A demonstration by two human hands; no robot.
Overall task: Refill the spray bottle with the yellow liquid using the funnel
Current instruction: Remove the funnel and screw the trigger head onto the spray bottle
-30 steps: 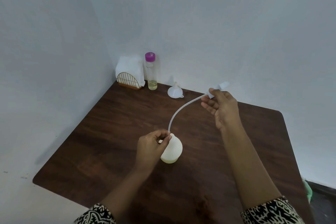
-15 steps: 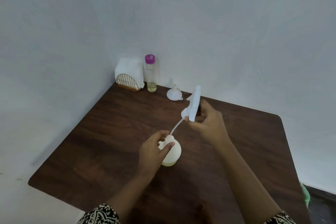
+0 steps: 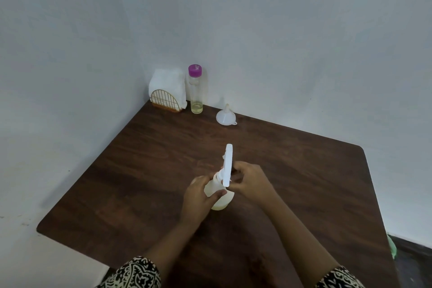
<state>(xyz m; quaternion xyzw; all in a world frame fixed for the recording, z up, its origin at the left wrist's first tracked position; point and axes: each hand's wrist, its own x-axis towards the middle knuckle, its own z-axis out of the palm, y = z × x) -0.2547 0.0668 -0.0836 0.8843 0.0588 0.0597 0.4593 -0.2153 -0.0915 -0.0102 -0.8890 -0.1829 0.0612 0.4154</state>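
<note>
Walls (image 3: 280,30) of pale grey meet in a corner at the back, and below them we have the dark wooden table (image 3: 304,182) filling most of the view. Two forearms reach in from the bottom edge, each in a black-and-white patterned sleeve (image 3: 133,273), and both hands are busy at the middle of the table. We see the left hand (image 3: 198,196) wrapped round the shoulder of the white spray bottle (image 3: 223,201), thumb across its front, and the bottle stands on the wood, tilted a little toward that hand. The right hand (image 3: 251,182) has its fingers curled about the base of the white spray head (image 3: 228,166), which sits right at the bottle's neck with its long top pointing away from us; whether it is screwed down we cannot tell. Over in the far corner we have a gold wire napkin holder (image 3: 163,100) stuffed with white napkins (image 3: 167,80). Just beside it stands a tall clear bottle (image 3: 196,91) with a purple cap (image 3: 195,70) and a shallow layer of yellow liquid (image 3: 196,107) at the bottom. A little to the right, the small white funnel (image 3: 225,118) rests mouth-down on the table, spout up, well apart from the hands.
</note>
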